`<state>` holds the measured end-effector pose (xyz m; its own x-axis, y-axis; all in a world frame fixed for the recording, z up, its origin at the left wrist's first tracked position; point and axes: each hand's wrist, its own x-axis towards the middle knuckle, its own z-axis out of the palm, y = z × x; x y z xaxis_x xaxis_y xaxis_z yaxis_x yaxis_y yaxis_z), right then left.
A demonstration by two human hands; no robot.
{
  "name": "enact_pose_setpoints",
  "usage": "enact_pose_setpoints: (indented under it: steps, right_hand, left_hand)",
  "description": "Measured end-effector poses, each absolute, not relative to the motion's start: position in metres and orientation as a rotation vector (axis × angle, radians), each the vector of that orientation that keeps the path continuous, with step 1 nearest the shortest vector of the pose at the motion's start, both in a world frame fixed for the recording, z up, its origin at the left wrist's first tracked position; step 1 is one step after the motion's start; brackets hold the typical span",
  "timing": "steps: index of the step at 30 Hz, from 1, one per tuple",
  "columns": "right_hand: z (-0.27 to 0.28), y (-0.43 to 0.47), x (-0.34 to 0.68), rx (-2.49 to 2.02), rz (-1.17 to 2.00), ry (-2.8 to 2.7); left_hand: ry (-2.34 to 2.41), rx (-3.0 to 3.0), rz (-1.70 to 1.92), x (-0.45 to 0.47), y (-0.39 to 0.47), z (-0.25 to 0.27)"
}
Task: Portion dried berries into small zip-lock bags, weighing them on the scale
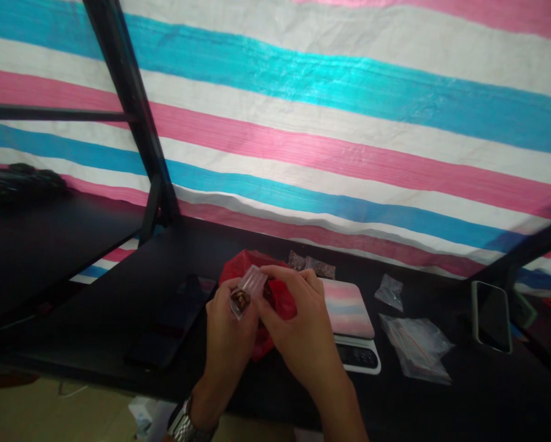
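Between my two hands is a small clear plastic bag (251, 283) with small brown pieces in its lower end. My left hand (231, 328) grips the bag around its filled part. The fingers of my right hand (298, 313) pinch the bag near its upper edge. Just behind and below my hands lies a red plastic bag (238, 265), its contents partly hidden by my fingers. To the right of my right hand sits a white digital scale (349, 310) with a shiny weighing plate.
Two filled small bags (320, 267) lie behind the scale. Right of it are a small clear bag (389, 292) and a pile of flat zip bags (416, 347). A phone (491, 316) leans at the far right of the black table (104, 319). Striped sheeting (325, 135) hangs behind.
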<state>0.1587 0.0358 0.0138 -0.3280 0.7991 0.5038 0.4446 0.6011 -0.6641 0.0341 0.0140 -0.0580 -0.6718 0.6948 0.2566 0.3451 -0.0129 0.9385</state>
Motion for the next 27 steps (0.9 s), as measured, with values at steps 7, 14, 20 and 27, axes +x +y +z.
enact_pose_setpoints:
  steps: [7,14,20,27]
  right_hand:
    - [-0.016,0.065,0.159,-1.301,0.437,-1.997]
    - [-0.038,0.073,0.13,-1.458,0.383,-2.107]
    - [-0.035,0.068,0.122,-1.448,0.477,-2.164]
    - [-0.03,0.064,0.131,-1.401,0.579,-2.207]
  left_hand:
    - [2.085,1.026,1.724,0.019,0.012,-0.063]
    - [2.171,1.031,1.619,0.004,0.011,-0.07]
    - [2.037,0.94,1.601,0.0,0.011,-0.069]
    - [1.92,0.803,1.712,-0.001,0.017,-0.067]
